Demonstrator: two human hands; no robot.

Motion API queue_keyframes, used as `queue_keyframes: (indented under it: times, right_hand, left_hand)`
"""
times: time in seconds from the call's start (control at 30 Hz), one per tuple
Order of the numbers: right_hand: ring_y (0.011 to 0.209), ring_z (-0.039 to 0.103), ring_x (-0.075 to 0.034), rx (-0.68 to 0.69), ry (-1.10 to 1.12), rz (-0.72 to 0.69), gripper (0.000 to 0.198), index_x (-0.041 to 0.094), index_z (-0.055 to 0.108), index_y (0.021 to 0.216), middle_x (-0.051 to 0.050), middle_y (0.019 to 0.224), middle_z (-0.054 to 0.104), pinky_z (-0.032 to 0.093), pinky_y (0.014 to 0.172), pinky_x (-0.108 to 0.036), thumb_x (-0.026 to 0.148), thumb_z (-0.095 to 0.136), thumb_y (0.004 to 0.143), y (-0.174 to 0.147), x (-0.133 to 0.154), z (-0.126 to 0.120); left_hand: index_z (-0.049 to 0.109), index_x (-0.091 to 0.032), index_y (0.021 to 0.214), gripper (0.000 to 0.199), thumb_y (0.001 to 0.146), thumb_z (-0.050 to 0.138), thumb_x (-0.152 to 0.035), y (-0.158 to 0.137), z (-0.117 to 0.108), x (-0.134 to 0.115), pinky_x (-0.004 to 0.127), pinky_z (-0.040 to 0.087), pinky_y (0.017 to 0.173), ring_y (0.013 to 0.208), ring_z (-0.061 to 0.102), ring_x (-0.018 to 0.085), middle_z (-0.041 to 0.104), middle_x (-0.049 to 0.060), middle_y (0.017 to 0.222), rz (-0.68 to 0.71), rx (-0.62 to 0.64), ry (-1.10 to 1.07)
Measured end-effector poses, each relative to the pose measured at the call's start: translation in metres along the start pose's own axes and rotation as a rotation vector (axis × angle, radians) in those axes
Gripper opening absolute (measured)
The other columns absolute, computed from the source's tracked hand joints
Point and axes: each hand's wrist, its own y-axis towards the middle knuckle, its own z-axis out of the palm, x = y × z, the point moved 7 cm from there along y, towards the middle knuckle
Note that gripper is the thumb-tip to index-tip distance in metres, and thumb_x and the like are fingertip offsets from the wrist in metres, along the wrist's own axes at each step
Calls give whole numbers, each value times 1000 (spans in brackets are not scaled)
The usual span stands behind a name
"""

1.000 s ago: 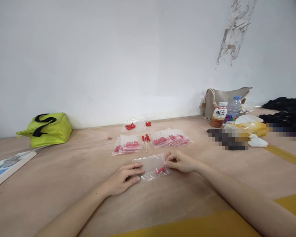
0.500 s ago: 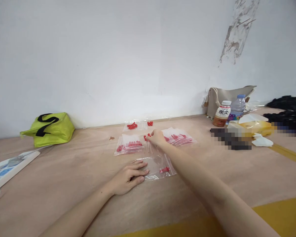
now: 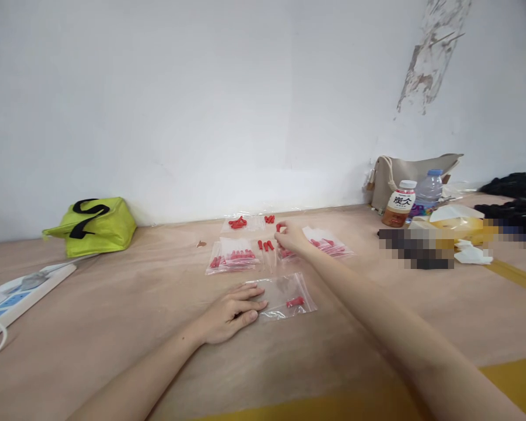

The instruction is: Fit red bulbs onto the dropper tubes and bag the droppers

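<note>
My left hand (image 3: 232, 313) lies flat with fingers stretched, its fingertips on the edge of a clear zip bag (image 3: 274, 292). Inside that bag is a small red rubber piece (image 3: 295, 302). My right hand (image 3: 291, 238) is closed, thumb and finger pinching a small red rubber bulb (image 3: 278, 227). To its left lie several slim clear droppers with red bulbs (image 3: 265, 245), side by side. Filled zip bags (image 3: 239, 263) with red-bulbed contents are stacked to the left of these, and another fanned stack of bags (image 3: 333, 248) lies partly behind my right hand and wrist.
Loose red pieces (image 3: 237, 223) lie on a clear bag near the wall, with a smaller red cluster (image 3: 269, 219) beside them. A yellow-green bag (image 3: 99, 228) and a power strip (image 3: 30, 298) are left. Bottles (image 3: 398, 204), a beige bag (image 3: 381, 175) and tissues (image 3: 458, 219) stand right.
My right hand has moved from the droppers to the right and slightly back, leaving their red bulbs in plain view. My left hand stays on the bag.
</note>
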Motion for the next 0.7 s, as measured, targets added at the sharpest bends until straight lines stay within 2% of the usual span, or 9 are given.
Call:
queue_keyframes:
  times: [0.07, 0.17, 0.27, 0.4, 0.57, 0.7]
  right_hand:
    - [45, 53, -9, -8, 88, -22, 35, 16, 44, 106, 5, 54, 54, 42, 46, -19, 16, 46, 71, -25, -14, -22]
    - [40, 48, -9, -165, 476, -8, 39, 18, 38, 106, 9, 48, 48, 40, 40, -19, 27, 52, 70, -66, -49, -58]
    - [41, 49, -8, -260, 628, 68, 44, 18, 39, 101, 8, 50, 50, 41, 40, -19, 31, 60, 65, -93, -79, -74]
    - [44, 53, -10, -267, 725, 155, 45, 20, 39, 96, 7, 55, 53, 46, 42, -21, 31, 64, 61, -98, -90, -68]
    - [47, 57, -12, -180, 775, 204, 42, 23, 35, 90, 8, 58, 53, 50, 45, -25, 26, 65, 60, -98, -84, -48]
    - [55, 61, -13, -68, 868, 281, 31, 22, 37, 83, 5, 64, 55, 51, 54, -27, 29, 62, 66, -107, -80, -35]
  left_hand:
    - [53, -30, 117, 33, 87, 41, -36, -1, -2, -2, 38, 30, 100, 120, 36, 21, 38, 3, 133, 8, -46, 22]
    - [56, -27, 114, 32, 86, 44, -36, -3, -3, -5, 34, 37, 93, 110, 45, 21, 43, 6, 124, 22, -101, 37]
    - [53, -27, 117, 33, 86, 43, -35, -3, -5, -8, 32, 38, 92, 107, 46, 19, 47, 5, 118, 35, -117, 33]
    - [50, -26, 119, 32, 89, 39, -28, -4, -8, -9, 34, 36, 95, 112, 44, 19, 47, 4, 121, 46, -150, 43]
    - [49, -25, 120, 33, 87, 43, -25, -5, -6, -10, 37, 34, 97, 112, 44, 19, 51, 4, 120, 112, -166, 43]
    - [45, -25, 123, 38, 85, 46, -28, -4, -5, -4, 38, 35, 97, 112, 46, 20, 52, 4, 121, 49, -161, 46]
